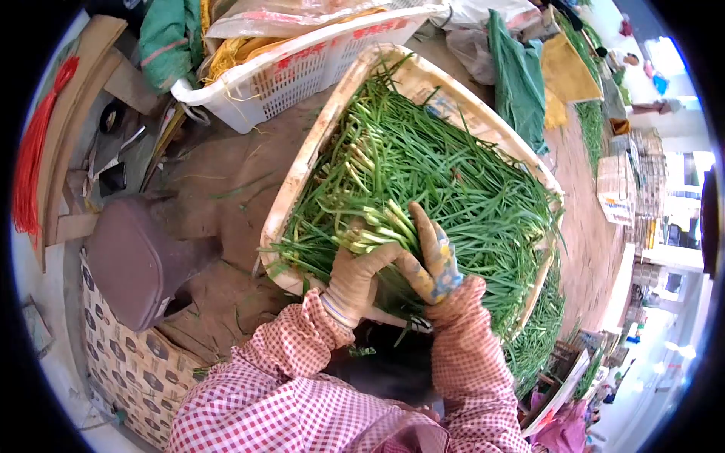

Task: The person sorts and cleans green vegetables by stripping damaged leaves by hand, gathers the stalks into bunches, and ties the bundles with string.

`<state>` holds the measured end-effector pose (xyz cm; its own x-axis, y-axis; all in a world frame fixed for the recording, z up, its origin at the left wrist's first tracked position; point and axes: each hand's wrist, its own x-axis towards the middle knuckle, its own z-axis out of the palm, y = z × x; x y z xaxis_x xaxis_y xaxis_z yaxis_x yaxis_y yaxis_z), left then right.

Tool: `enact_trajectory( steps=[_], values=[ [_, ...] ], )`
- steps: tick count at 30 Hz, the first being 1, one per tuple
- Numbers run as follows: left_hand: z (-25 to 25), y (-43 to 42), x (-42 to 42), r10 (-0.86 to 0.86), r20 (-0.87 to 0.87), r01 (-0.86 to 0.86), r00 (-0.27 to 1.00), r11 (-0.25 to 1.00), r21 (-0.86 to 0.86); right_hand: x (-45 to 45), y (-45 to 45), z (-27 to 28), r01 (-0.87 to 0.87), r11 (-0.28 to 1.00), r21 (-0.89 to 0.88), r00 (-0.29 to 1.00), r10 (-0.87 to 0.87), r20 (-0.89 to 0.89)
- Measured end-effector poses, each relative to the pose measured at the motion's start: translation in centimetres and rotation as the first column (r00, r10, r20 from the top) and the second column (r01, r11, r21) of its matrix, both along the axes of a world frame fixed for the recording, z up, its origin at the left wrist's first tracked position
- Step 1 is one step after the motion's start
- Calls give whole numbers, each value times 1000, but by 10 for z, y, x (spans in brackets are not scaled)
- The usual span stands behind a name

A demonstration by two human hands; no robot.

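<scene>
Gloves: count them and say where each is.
2: one on the left hand, one on the right hand, both at the pale green stems. Others may be hidden.

Lighting: bright and fairly even over the crate (305,162) and its greens (476,177). Source: windows (668,57) far to the right of the crate, burnt out to white, with glare. Shadow: soft on the floor (260,155) left of the crate; near black just below it. Distortion: strong fisheye bowing, black rounded border. Focus: greens crisp; stacked baskets (648,177) right of the crate, soft.
</scene>
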<state>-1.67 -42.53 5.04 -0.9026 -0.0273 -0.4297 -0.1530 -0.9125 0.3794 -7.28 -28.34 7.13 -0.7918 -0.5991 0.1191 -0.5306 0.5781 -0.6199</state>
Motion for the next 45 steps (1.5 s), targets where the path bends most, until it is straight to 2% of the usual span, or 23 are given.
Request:
enact_trajectory(
  steps=[2, 4, 6, 9, 10, 11, 12, 15, 16, 18, 19, 20, 22, 24, 26, 28, 30, 31, 33, 36, 38, 42, 45],
  values=[
    [14, -1, 2, -210, 25, 210, 977, 977, -30, 3, 13, 18, -35, 999, 15, 983, 32, 182],
    [13, 11, 9, -182, -130, 125, 975, 924, -360, 6, 17, 46, -95, 994, 51, 939, 72, 337],
    [18, 31, 16, -52, -341, -93, 938, 915, -394, 18, 18, 67, -103, 974, 203, 962, 46, 268],
    [12, 44, 19, -238, -331, -115, 913, 629, -769, 34, 37, 96, -43, 963, 268, 999, 45, -2],
    [18, 51, 16, -275, -411, -238, 869, 496, -835, 41, 41, 103, -15, 982, 187, 1000, 19, -17],
    [20, 64, 16, -289, -482, -130, 827, 737, -664, 48, 53, 87, 74, 996, 48, 993, -78, 85],
    [29, 76, 19, -296, -490, -130, 820, 737, -663, 56, 66, 70, 175, 977, -119, 970, -151, 190],
    [59, 93, 25, -396, -556, 134, 731, 882, -452, 74, 90, 46, 487, 573, -659, 850, -138, 508],
    [60, 94, 23, -411, -566, 148, 715, 880, -452, 79, 98, 52, 531, 515, -673, 835, -183, 519],
    [62, 94, 11, -660, -635, 25, 401, 701, -713, 88, 113, 74, 550, 708, -443, 835, -451, 315],
    [75, 93, 6, -768, -525, 1, 367, 565, -825, 91, 117, 81, 575, 721, -387, 818, -522, 243],
    [64, 104, 10, -756, -464, -255, 460, 388, -886, 98, 115, 81, 591, 359, -722, 803, -342, 488],
    [62, 117, 2, -784, -413, -439, 463, 202, -876, 108, 118, 85, 583, 347, -735, 809, -330, 486],
    [55, 141, 7, -786, -412, -443, 462, 198, -874, 108, 120, 81, 538, 486, -689, 837, -403, 369],
    [46, 160, 8, -747, -473, -316, 468, 358, -879, 115, 128, 81, 567, 620, -543, 818, -505, 276],
    [79, 160, 12, -849, -341, -261, 403, 251, -932, 126, 120, 77, 372, 322, -871, 871, -444, 208],
    [62, 176, 30, -888, -140, -372, 438, -37, -928, 131, 127, 72, 319, 362, -876, 863, -493, 110],
    [51, 190, 41, -872, -122, -498, 474, -151, -854, 129, 125, 69, 519, 310, -796, 715, -668, 206],
    [39, 189, 41, -912, -47, -502, 408, -181, -846, 125, 128, 64, 692, 196, -694, 510, -814, 278],
    [80, 172, 7, -973, 196, -343, 122, -226, -912, 121, 156, 56, 618, 56, -784, 566, -723, 395],
    [57, 154, -14, -981, 145, -582, 129, -193, -790, 117, 183, 52, 551, -84, -830, 569, -690, 447],
    [-12, 113, -60, -801, 512, -451, 309, -598, -663, 134, 240, 103, 498, -236, -835, 464, -740, 486],
    [-45, 99, -64, -777, 533, -505, 335, -626, -594, 180, 305, 153, 392, -153, -907, 439, -835, 331]
  ],
)
